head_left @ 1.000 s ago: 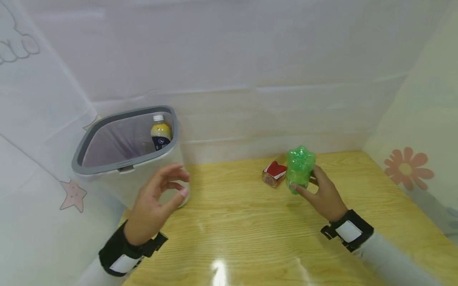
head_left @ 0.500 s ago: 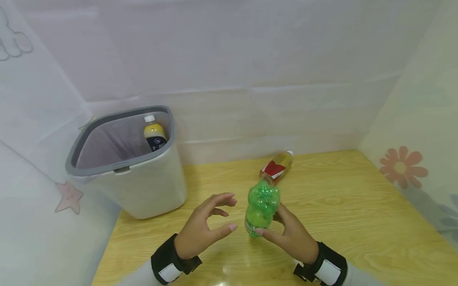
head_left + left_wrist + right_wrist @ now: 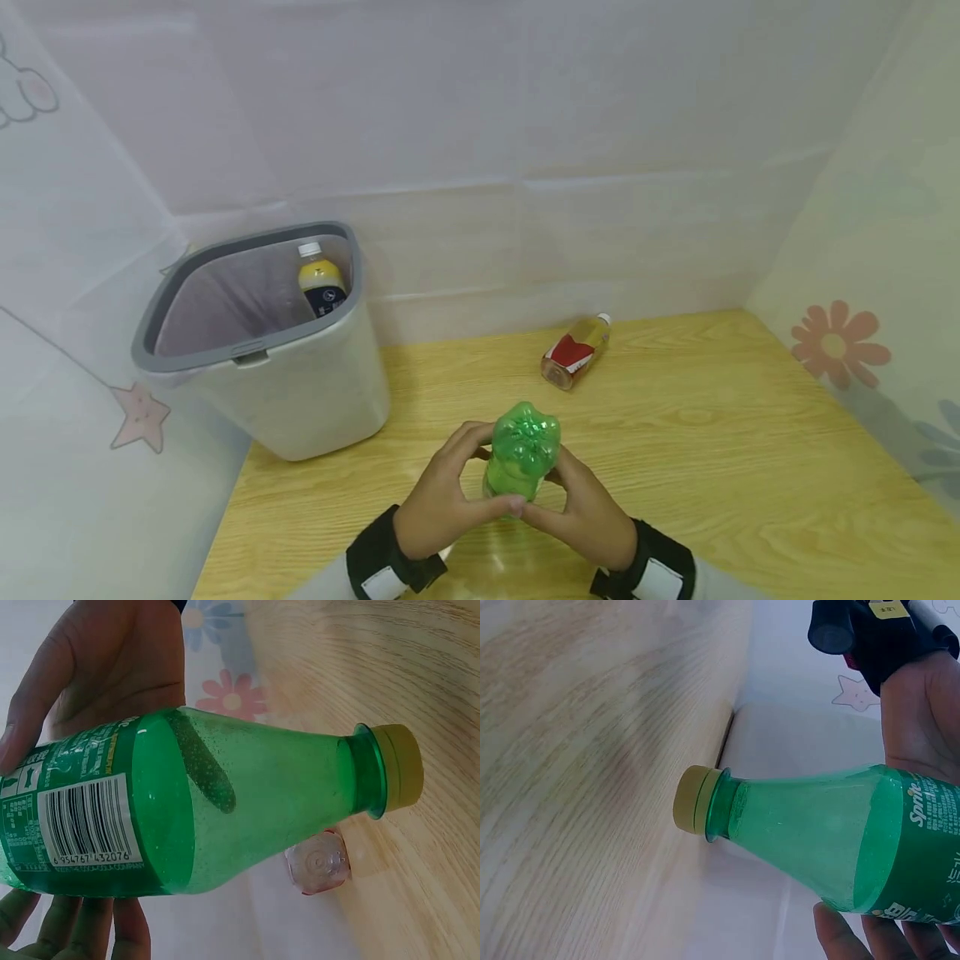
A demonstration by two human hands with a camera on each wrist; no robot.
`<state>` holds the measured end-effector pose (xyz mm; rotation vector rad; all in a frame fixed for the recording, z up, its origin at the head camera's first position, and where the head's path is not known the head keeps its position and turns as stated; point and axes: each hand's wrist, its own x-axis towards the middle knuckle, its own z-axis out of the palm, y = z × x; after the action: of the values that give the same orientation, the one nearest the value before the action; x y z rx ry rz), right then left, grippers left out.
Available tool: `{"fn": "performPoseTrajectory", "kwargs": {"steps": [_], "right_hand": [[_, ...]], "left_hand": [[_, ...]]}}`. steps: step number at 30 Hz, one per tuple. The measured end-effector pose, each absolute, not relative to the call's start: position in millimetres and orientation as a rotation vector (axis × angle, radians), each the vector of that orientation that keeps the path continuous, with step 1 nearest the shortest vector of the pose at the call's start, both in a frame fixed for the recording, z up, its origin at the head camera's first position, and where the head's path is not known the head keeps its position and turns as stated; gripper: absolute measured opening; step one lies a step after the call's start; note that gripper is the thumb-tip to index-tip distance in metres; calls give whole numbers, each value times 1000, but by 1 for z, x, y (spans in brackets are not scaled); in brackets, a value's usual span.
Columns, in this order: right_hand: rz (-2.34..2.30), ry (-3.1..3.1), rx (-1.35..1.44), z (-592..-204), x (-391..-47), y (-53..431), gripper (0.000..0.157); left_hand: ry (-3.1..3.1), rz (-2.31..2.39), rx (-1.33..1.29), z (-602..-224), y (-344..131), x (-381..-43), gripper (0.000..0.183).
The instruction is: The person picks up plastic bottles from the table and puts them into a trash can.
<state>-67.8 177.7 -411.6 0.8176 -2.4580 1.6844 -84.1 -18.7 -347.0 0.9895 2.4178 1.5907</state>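
Both hands hold a green Sprite bottle [image 3: 525, 442] upside down above the table, its lobed base up and its yellow cap [image 3: 403, 769] pointing down. My right hand [image 3: 588, 517] has its thumb on the near side and its fingers on the far side. From the left, my left hand [image 3: 442, 496] curls round the same bottle, the two thumbs meeting in front. In the left wrist view the label's barcode [image 3: 88, 821] faces the camera. Farther back, a bottle with a red label [image 3: 573, 352] and a white cap lies on its side.
At the left stands a white bin [image 3: 322, 392] with a grey rim and a lining. A bottle with a yellow top and dark label [image 3: 322, 283] leans inside it. The wooden table [image 3: 712, 433] meets pale sheeted walls at the back and right.
My right hand has carried the green bottle left and toward me. My left hand has moved right from beside the bin and taken hold of the bottle too.
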Motion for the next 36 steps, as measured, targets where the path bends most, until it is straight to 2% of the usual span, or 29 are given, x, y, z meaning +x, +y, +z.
{"fn": "performPoseTrajectory", "kwargs": {"steps": [13, 22, 28, 36], "right_hand": [[1636, -2481, 823, -402, -76, 175, 72], [1581, -2488, 819, -396, -91, 183, 72], [1164, -2528, 858, -407, -115, 201, 72], [455, -2537, 925, -428, -164, 234, 84]], "left_hand": [[2515, 1589, 941, -340, -19, -86, 64], [2579, 1629, 916, -346, -38, -105, 66], [2658, 1665, 965, -324, -57, -112, 71], [2812, 1736, 1026, -274, -81, -119, 77]]}}
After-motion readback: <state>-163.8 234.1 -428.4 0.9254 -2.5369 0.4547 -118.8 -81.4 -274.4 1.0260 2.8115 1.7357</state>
